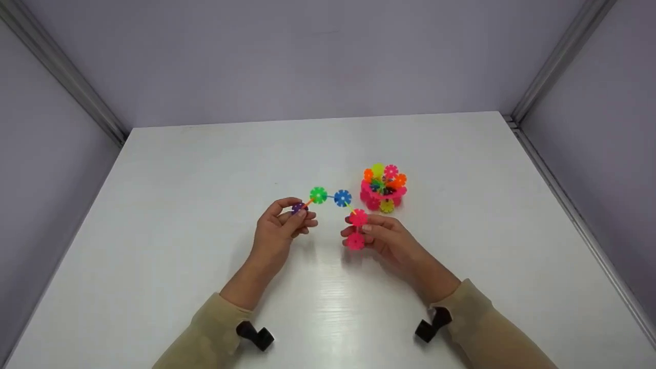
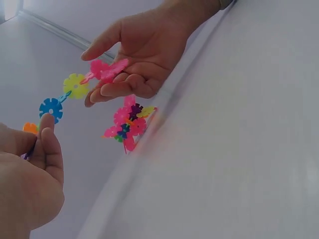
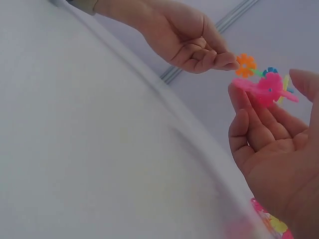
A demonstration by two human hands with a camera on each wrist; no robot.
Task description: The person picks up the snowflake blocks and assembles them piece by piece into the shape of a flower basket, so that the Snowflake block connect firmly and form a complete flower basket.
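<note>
A chain of interlocking plastic snowflake discs (image 1: 343,198) arches between both hands above the table. My left hand (image 1: 272,233) pinches its purple end disc (image 1: 297,207) between thumb and fingers. From there run an orange disc seen edge-on, a green disc (image 1: 318,195), the blue one, a yellow one and pink discs (image 1: 355,241). Under the pink end lies my right hand (image 1: 397,243), its fingers supporting the discs. In both wrist views the right thumb (image 3: 305,83) stands apart from the pink pieces (image 2: 109,70). The purple disc is mostly hidden by the left fingers.
Behind the right hand stands a pink basket-like cluster (image 1: 365,197) of snowflake discs, with orange, yellow, pink, green and blue discs on top. The white table (image 1: 205,169) is bounded by pale walls (image 1: 328,61) at the back and sides.
</note>
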